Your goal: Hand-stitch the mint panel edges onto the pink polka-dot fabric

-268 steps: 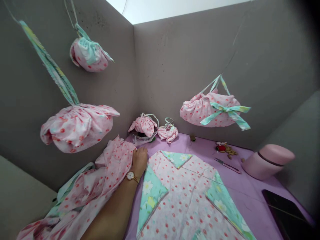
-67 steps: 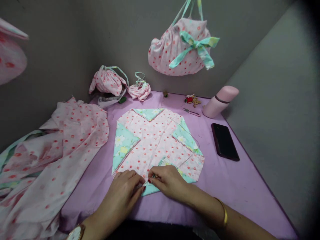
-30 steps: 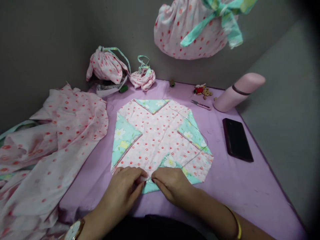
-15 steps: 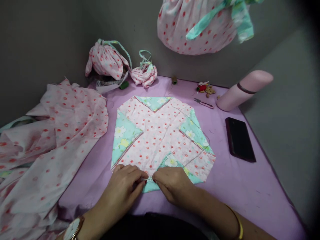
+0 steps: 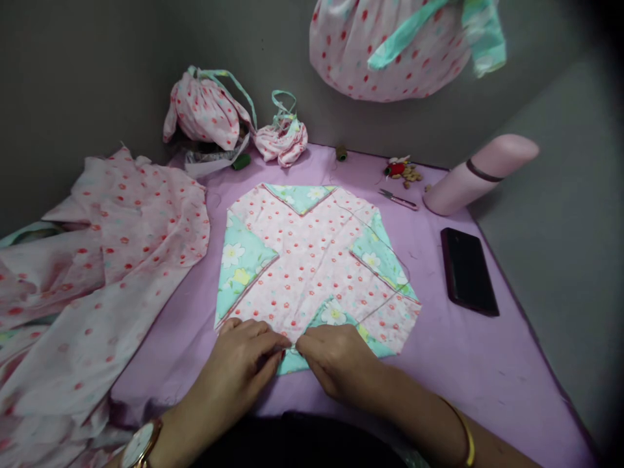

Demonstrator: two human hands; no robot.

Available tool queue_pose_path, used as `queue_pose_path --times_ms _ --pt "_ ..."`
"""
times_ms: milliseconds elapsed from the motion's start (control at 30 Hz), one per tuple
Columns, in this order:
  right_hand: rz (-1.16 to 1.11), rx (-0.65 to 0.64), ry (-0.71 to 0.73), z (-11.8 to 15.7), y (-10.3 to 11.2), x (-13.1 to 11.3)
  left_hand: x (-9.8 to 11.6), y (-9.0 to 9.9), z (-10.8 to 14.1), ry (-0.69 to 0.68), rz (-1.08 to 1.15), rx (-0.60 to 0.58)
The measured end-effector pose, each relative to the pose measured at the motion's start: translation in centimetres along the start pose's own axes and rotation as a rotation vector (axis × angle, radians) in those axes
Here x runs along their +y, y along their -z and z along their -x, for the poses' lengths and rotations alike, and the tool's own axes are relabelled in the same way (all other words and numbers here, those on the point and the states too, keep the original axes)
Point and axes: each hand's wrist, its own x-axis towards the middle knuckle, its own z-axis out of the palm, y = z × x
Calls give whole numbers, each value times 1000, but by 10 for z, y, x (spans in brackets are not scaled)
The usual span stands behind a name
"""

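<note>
A pink dotted cloth with mint floral triangles lies flat on the purple tablecloth. At its near edge my left hand, with a watch at the wrist, pinches the fabric between thumb and forefinger. Close beside it on the right, my right hand is closed at the same edge, over the mint strip. The fingertips nearly meet. Whatever tiny item sits between them is too small to make out. A loose thread runs over the right side of the cloth and back towards my right hand.
Piled pink fabric covers the left side. Gathered bags and a green spool sit at the back. On the right are snips, a pink bottle and a black phone. A large pink bag hangs above.
Both hands stay at the near edge, with the fingertips slightly closer together. The view has shifted a little.
</note>
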Motion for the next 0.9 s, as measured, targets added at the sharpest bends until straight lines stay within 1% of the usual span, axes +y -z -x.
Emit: queue_pose_path --times_ms 167,333,533,700,900 --pt "-2 -17 7 -1 0 -2 0 1 -1 -6 -6 -9" --pt "-113 -18 -27 -3 1 3 -1 1 0 26 15 13" --pt "-231 23 -48 0 -2 9 0 5 3 -49 33 -41" --pt "-267 37 -41 1 -7 9 -1 6 2 -27 53 -4" --pt "-285 47 -65 1 -10 10 2 10 -6 -61 -19 -92"
